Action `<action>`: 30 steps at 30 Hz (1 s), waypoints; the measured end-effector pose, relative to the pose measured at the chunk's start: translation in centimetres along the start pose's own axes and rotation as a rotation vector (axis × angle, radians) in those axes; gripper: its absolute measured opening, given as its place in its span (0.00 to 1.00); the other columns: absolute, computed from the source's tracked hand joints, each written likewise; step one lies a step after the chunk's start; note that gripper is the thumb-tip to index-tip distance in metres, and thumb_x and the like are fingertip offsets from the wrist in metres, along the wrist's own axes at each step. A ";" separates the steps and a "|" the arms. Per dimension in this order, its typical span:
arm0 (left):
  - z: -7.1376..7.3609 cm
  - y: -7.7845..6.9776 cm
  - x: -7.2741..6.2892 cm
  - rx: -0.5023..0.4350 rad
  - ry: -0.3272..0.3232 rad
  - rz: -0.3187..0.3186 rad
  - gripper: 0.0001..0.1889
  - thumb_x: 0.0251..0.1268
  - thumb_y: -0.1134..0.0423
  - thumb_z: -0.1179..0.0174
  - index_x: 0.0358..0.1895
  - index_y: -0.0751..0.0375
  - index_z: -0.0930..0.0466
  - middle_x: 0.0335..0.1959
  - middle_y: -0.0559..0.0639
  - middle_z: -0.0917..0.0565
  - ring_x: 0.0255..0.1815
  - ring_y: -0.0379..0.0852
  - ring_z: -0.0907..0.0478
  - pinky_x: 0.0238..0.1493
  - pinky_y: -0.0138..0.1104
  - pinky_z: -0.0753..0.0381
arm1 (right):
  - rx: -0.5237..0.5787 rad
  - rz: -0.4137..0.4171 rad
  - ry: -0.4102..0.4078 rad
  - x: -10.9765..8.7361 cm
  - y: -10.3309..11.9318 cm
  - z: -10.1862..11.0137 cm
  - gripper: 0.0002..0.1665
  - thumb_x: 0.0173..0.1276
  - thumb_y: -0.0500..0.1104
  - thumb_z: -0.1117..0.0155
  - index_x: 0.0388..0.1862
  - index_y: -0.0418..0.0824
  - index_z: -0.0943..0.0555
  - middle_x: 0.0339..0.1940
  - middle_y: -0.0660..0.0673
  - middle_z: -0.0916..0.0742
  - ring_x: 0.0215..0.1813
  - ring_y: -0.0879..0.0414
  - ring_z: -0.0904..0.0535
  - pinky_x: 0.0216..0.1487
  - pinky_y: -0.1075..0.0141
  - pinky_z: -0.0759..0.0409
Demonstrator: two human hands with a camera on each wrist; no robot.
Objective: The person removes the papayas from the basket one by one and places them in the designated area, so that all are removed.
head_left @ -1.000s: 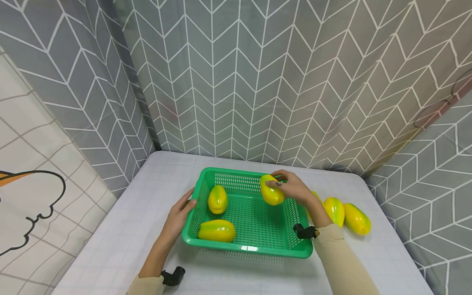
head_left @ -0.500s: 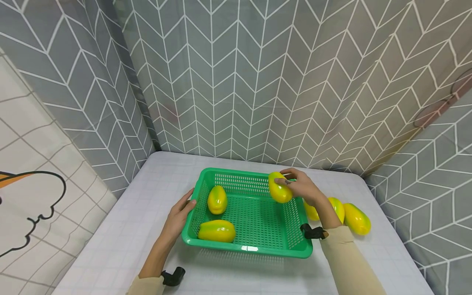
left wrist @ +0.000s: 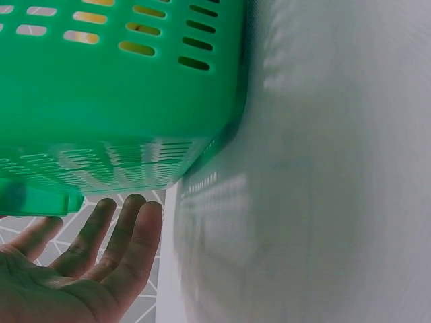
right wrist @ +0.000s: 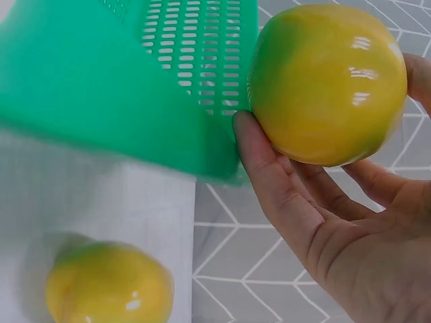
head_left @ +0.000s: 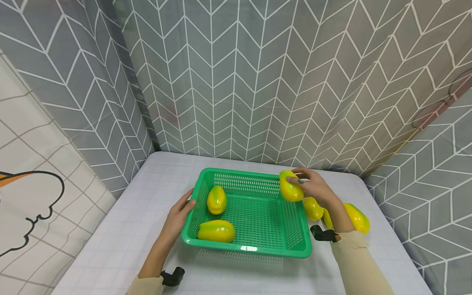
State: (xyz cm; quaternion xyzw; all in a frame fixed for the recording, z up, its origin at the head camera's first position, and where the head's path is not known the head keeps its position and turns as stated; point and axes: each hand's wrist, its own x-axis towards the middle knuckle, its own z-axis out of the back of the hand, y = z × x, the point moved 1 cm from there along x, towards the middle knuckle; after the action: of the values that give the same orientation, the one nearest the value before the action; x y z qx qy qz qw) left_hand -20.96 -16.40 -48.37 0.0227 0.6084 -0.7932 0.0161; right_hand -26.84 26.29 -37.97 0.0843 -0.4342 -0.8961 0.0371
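Note:
My right hand (head_left: 314,186) grips a shiny yellow papaya (head_left: 291,187) with green streaks, held up at the far right corner of the green plastic basket (head_left: 248,248). In the right wrist view, the fingers curl round the papaya (right wrist: 330,84) beside the basket's wall (right wrist: 135,94). At the basket's left side, my left hand (head_left: 178,215) rests against the rim. The left wrist view shows its fingers (left wrist: 145,235) fairly straight beside the basket's outer wall (left wrist: 121,101). Inside lie two papayas, one upright at the left (head_left: 216,200) and one sideways in front (head_left: 216,231).
Right of the basket, several more papayas lie on the white table (head_left: 221,278), among them a near one (head_left: 313,209) and a farther one (head_left: 357,218). The right forearm partly covers them. Grey patterned curtains (head_left: 236,82) stand behind the table.
My right hand has moved right with the papaya, from above the basket's inside to its far right corner. The left hand, the basket and the two papayas in it stay in place.

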 end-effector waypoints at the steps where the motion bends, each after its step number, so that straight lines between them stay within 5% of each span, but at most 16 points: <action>1: 0.0 0.0 0.0 0.001 0.000 0.000 0.31 0.87 0.46 0.53 0.86 0.48 0.43 0.86 0.62 0.39 0.83 0.67 0.36 0.77 0.60 0.26 | -0.013 0.001 -0.004 -0.2 -0.1 0.2 0.43 0.80 0.61 0.39 0.81 0.38 0.35 0.80 0.29 0.29 0.74 0.31 0.27 0.64 0.45 0.14; 30: 0.0 0.1 0.0 -0.018 0.015 -0.014 0.32 0.87 0.45 0.53 0.86 0.49 0.44 0.86 0.62 0.40 0.83 0.67 0.36 0.76 0.59 0.25 | -0.030 -0.035 -0.057 -3.4 -2.0 3.4 0.43 0.82 0.62 0.42 0.83 0.39 0.38 0.82 0.27 0.33 0.78 0.26 0.34 0.66 0.38 0.17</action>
State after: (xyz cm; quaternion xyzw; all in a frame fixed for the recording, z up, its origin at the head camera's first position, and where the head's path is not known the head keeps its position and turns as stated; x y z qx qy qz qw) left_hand -20.95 -16.43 -48.48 0.0242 0.6158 -0.7875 0.0062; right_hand -24.12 30.59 -37.09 0.0656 -0.4200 -0.9051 0.0102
